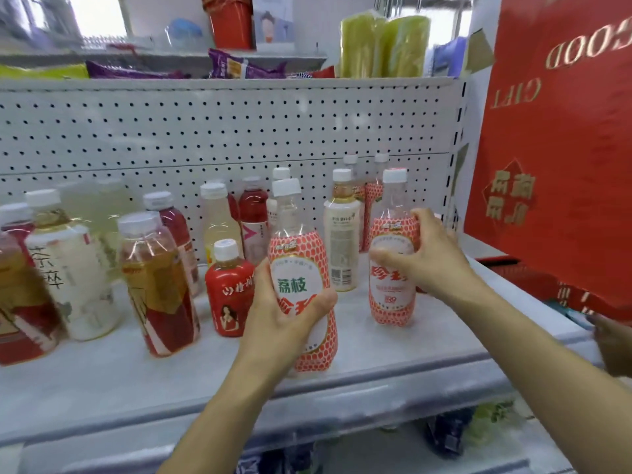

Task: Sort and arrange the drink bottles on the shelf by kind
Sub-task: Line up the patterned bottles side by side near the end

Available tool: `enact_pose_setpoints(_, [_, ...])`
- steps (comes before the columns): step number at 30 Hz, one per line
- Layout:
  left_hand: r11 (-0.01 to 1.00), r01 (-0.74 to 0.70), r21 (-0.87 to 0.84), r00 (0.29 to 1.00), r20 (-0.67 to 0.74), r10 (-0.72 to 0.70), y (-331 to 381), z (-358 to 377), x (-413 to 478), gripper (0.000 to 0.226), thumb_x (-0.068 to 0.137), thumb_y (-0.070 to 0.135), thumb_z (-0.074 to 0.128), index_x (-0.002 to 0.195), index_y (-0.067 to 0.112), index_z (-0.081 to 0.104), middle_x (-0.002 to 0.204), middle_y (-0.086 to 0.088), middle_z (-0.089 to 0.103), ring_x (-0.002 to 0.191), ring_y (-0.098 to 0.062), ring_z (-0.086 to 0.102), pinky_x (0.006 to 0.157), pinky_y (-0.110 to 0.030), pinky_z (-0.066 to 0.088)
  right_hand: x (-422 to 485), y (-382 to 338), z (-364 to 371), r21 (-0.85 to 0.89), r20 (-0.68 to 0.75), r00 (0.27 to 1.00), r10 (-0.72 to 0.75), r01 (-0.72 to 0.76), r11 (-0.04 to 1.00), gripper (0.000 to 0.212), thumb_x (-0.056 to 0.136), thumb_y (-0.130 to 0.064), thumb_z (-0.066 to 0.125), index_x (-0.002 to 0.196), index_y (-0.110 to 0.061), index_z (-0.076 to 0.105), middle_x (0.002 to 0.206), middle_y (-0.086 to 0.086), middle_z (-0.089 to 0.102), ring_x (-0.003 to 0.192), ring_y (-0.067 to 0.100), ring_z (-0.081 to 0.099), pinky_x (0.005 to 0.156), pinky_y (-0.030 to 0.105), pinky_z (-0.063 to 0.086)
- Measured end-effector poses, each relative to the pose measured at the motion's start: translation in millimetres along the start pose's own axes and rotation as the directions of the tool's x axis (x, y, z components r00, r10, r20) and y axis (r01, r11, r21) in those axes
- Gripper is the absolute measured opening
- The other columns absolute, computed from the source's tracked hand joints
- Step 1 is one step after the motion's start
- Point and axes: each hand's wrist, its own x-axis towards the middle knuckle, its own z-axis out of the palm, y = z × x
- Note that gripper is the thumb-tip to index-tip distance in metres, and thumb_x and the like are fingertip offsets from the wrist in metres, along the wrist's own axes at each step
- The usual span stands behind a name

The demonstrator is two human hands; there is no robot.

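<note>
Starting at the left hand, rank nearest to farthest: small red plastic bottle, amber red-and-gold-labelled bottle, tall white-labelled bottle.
1. The small red plastic bottle, right beside the left hand.
2. The amber red-and-gold-labelled bottle, further left.
3. The tall white-labelled bottle, far left.

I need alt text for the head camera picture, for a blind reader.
A person's left hand grips one pink-patterned bottle and the right hand grips a matching bottle, both upright at a white shelf. Mixed drink bottles stand further left, before a pegboard.
</note>
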Motion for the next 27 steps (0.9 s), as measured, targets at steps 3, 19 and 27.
enact_pose_setpoints(3, [1.000,-0.005,0.025,1.000,-0.025,0.005,-4.7,7.0,11.5,0.079,0.066,0.049,0.081,0.131,0.047,0.035,0.113,0.020,0.062,0.102,0.001,0.061,0.084,-0.029,0.052,21.9,1.2,-5.0,-0.049,0.069,0.997,0.036,-0.033,0.998,0.061,0.070,-0.043,0.083,0.115,-0.035,0.042,0.096,-0.015,0.059,0.087,0.011,0.060,0.068,0.030,0.046])
enact_pose_setpoints(19, [0.985,-0.074,0.155,0.996,0.051,0.066,-11.8,9.2,27.7,0.082,0.075,0.037,0.082,0.129,0.053,0.022,0.112,0.026,0.058,0.095,0.022,0.056,0.074,-0.009,0.044,119.5,21.2,47.5,-0.233,-0.039,0.998,0.059,-0.066,0.970,0.085,0.083,-0.043,0.074,0.146,-0.017,0.024,0.117,0.010,0.063,0.092,0.029,0.068,0.079,0.047,0.059])
enact_pose_setpoints(27, [0.978,-0.129,0.165,0.986,0.127,0.109,-17.4,40.4,40.0,0.083,0.076,0.038,0.083,0.126,0.052,0.018,0.124,0.015,0.059,0.107,0.002,0.063,0.088,-0.026,0.054,-12.6,-5.9,28.9,0.324,0.267,0.925,-0.272,0.179,0.929,0.067,0.082,-0.070,0.058,0.140,-0.046,0.035,0.122,-0.021,0.059,0.105,-0.008,0.059,0.082,0.021,0.048])
